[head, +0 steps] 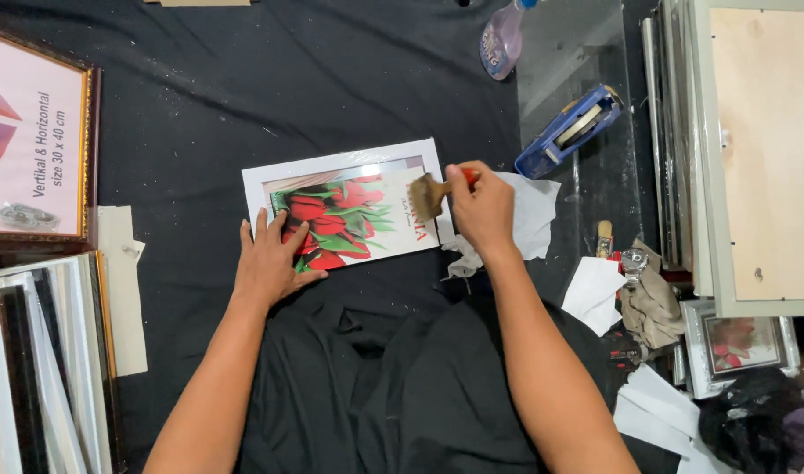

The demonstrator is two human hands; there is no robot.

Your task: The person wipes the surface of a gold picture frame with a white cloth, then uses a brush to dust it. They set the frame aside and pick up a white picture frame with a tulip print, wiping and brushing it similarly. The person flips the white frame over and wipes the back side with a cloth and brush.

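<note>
Your right hand [483, 209] closed around a small red-handled brush [430, 195], bristles touching the white-framed picture of red tulips [345, 206] at its three o'clock edge. Your left hand [268, 262], fingers spread flat, pinned the frame's seven o'clock corner against the black cloth [200, 114]. Easing that pressure risked the frame sliding; hard strokes might have scratched the glazing.

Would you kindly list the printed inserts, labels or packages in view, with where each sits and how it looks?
Flower print: centre, in a white frame, red tulips, green leaves.
Sample insert: far left, in a dark frame, pale pink with a dark strip of print.
Spray bottle: top, lying down, pinkish, with a label.
</note>
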